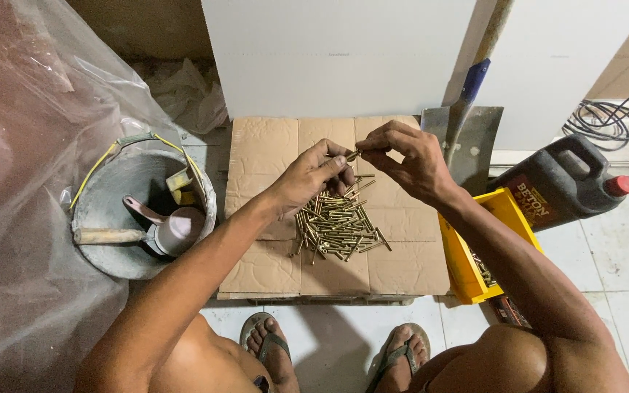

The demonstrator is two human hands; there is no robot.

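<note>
We squat over a flattened sheet of cardboard (pixel 271 153) laid on the tiled floor, which keeps the small parts together and off the tiles. Our left hand (pixel 307 178) and right hand (pixel 409 164) meet above it, and both pinch one brass-coloured screw (pixel 353 154) between thumb and fingertips: the left grip is closed on one end and the right grip on the other, so the piece is held steady at eye level. Just below the hands lies the pile of screws (pixel 338 227), heaped near the middle of the cardboard within easy reach.

A yellow bin (pixel 460 266) stands at the cardboard's right edge under our right forearm; it seems to hold more small metal parts, though we cannot tell which. To the left sits a grey bucket (pixel 107 193) with a trowel (pixel 111 236) and a pink scoop (pixel 176 229) in it. A shovel (pixel 467 138) leans against the white wall, beside a dark jug (pixel 555 185) with a red cap.
</note>
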